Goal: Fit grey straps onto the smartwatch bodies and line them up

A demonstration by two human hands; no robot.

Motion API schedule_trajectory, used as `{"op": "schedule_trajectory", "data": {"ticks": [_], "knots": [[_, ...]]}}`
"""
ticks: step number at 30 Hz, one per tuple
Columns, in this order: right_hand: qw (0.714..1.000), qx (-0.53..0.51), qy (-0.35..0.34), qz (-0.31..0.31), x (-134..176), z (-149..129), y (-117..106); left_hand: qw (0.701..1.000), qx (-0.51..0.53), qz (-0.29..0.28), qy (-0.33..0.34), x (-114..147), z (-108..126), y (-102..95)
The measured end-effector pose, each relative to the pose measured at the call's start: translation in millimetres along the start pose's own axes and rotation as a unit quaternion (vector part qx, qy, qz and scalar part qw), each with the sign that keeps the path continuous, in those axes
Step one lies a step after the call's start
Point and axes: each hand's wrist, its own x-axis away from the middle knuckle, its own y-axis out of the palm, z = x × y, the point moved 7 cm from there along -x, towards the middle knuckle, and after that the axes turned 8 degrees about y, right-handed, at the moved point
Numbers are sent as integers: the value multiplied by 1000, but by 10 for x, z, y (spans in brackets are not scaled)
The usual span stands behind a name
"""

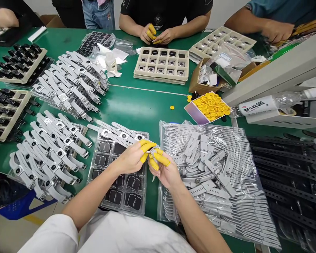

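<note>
1. White shirt (137, 233) nearest, just this side of the plastic tray (143, 196).
2. Left hand (131, 158), yellow covers on fingertips, above the plastic tray; narrow pinch on a gray watch piece (152, 153).
3. Right hand (167, 172), same yellow covers, just right of the plastic tray; also pinching the gray watch piece, fingers close together. Which part each hand grips: can't tell, fingers hide it.
4. Gray watch piece sits between both hands, over the plastic tray's right edge.
5. Plastic tray: black squares (115, 196) in compartments; gray watches (123, 135) lie across its far end.
6. Right of plastic tray: clear bag (252, 205), loose gray straps (205, 158) heaped on top.
7. Left of plastic tray: rows of gray watches; second pile (73, 82) farther off.
8. Beyond plastic tray, to the right: small box (195, 114) of yellow finger covers (213, 105).
9. Across the green table (139, 105) from plastic tray: co-worker's hands (165, 36) behind a cream tray (160, 77).
</note>
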Motion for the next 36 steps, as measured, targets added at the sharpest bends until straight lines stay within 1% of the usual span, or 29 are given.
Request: {"op": "schedule_trajectory", "data": {"ticks": [3, 5, 7, 9, 11, 15, 19, 21, 24, 26, 28, 30, 31, 33, 34, 36], "knots": [[1000, -2, 9, 7, -4, 13, -26, 1000, -6, -22, 4, -7, 29, -13], [1000, 3, 22, 17, -14, 38, -56, 998, -53, -39, -1, -7, 27, -7], [999, 10, 41, 28, -23, 71, -84, 991, -113, -72, -13, -1, 7, 21], [998, 17, 56, 35, -26, 94, -100, 983, -149, -106, -20, 6, -6, 45], [997, 21, 63, 38, -22, 98, -101, 980, -155, -123, -17, 8, 4, 43], [996, 13, 75, 35, -16, 99, -76, 981, -143, -132, -4, -7, 60, 15], [996, 25, 74, 39, -21, 110, -86, 970, -179, -160, -35, -9, 32, 45], [996, 35, 73, 38, -22, 120, -94, 972, -165, -160, -39, 0, 13, 55], [996, 44, 68, 27, -13, 116, -85, 989, -88, -119, -26, 26, -8, 13], [997, 48, 49, 27, -2, 86, -80, 996, -23, -82, -36, 53, -49, -27], [997, 61, 16, 36, 10, 37, -79, 996, 42, -29, -73, 76, -120, -60], [995, 88, -15, 40, 20, -7, -64, 989, 94, 47, -107, 83, -179, -89], [994, 102, -20, 36, 22, -14, -50, 982, 121, 89, -114, 78, -196, -100], [993, 120, -3, 17, 19, 8, -16, 960, 190, 169, -114, 63, -225, -127], [992, 124, 15, 7, 16, 32, -4, 944, 231, 204, -117, 59, -255, -149], [989, 138, 54, -9, 13, 79, 5, 898, 304, 281, -148, 90, -376, -245]]}}
